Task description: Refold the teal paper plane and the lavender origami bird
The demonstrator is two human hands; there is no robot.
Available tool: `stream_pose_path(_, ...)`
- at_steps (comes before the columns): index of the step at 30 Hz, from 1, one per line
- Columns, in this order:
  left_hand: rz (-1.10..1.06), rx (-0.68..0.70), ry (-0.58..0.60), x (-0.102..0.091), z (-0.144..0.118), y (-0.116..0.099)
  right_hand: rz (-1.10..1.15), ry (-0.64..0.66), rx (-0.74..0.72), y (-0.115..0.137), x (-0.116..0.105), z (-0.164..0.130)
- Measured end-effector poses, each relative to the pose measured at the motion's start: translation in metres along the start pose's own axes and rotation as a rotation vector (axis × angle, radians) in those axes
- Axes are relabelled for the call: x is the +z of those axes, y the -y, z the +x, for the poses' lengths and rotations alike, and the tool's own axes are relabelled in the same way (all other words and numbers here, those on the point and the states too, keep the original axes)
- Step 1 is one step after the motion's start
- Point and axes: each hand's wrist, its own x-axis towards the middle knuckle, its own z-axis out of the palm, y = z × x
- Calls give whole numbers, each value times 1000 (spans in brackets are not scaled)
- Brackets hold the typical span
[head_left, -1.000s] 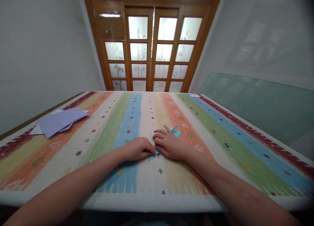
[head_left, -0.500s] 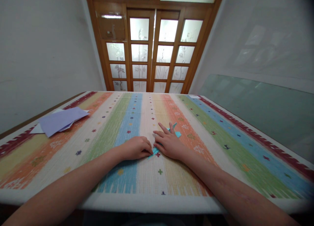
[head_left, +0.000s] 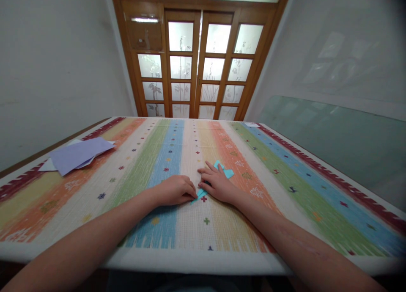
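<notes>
A piece of folded turquoise paper [head_left: 229, 173] lies on the striped tablecloth, a little right of the middle of the view. Its narrow near end points down to the left, and its wider far end shows beyond my right hand. My left hand [head_left: 178, 190] is closed, with thumb and fingertips pinching the paper's narrow near end. Across the middle of the paper rests my right hand [head_left: 218, 183], palm down and fingers spread, touching it and covering much of its folds.
Several sheets of lilac and white paper [head_left: 81, 153] lie in a loose pile at the left. The patterned tablecloth [head_left: 133, 165] covers the table. A small white item [head_left: 251, 125] sits at the far right edge. Wooden glazed doors [head_left: 198, 63] stand beyond, with walls on both sides.
The far end of the turquoise paper, which stuck up as a thin point, now lies flatter and shows wider beside my right fingers. My right fingers have shifted slightly; my left hand stays put.
</notes>
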Motion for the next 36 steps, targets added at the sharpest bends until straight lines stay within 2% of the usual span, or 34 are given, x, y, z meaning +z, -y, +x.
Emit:
stream_pose_path(11,26,-12,26,-5,3,-10,5,10,28,-1,4,1)
stream_pose_path(16,27,0,31,-3,3,-7,9,3,44,-3,6,1)
stream_pose_path(23,-1,-57,49,-2,3,-3,20,4,56,-5,9,2)
stream_pose_path(29,-2,-33,54,-5,2,-3,36,27,56,-5,8,2)
stream_pose_path(36,-107,0,68,-5,5,-1,42,33,48,-5,9,3)
